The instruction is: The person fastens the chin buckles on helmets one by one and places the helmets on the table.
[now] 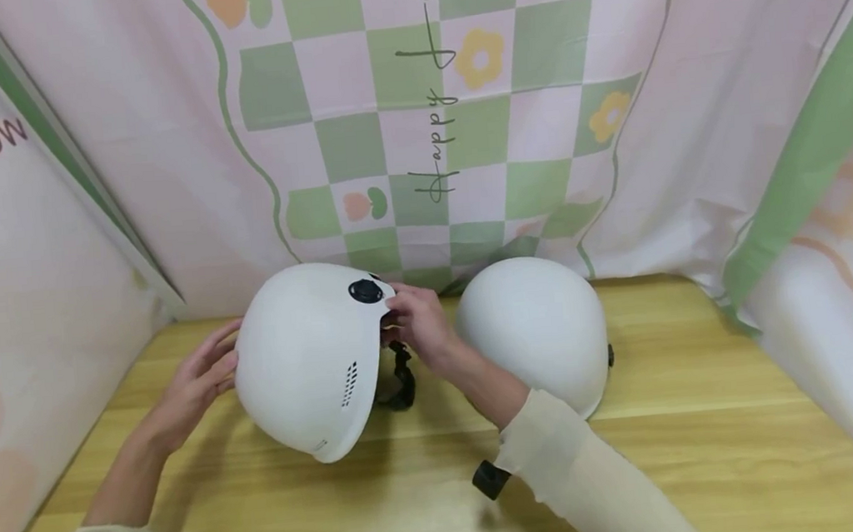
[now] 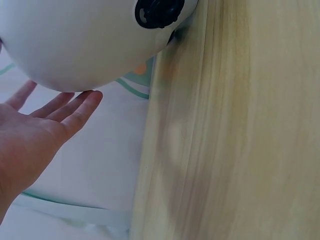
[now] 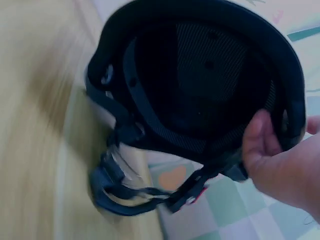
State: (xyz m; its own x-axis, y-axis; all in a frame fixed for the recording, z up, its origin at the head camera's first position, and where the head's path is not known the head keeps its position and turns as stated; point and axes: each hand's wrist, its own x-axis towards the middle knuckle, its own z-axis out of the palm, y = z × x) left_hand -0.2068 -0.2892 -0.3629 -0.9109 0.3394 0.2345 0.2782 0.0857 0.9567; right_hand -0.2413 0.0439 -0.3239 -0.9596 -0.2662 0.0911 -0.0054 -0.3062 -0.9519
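Note:
A white helmet (image 1: 298, 351) is held tilted on the left side of the table, its opening turned to the right. My right hand (image 1: 419, 321) grips its rim, the thumb inside against the dark lining (image 3: 200, 85) in the right wrist view. A black chin strap (image 3: 175, 197) dangles from the opening. With fairly straight fingers, my left hand (image 1: 195, 388) touches the rounded shell from the left; the left wrist view shows its fingertips (image 2: 92, 97) against the shell. Behind my right forearm stands a second white helmet (image 1: 536, 324), dome up.
The wooden table (image 1: 415, 501) runs up to a patterned curtain (image 1: 342, 147) at the back. Fabric panels (image 1: 11, 248) close in the left and right sides. Small black parts (image 1: 492, 480) show by each sleeve.

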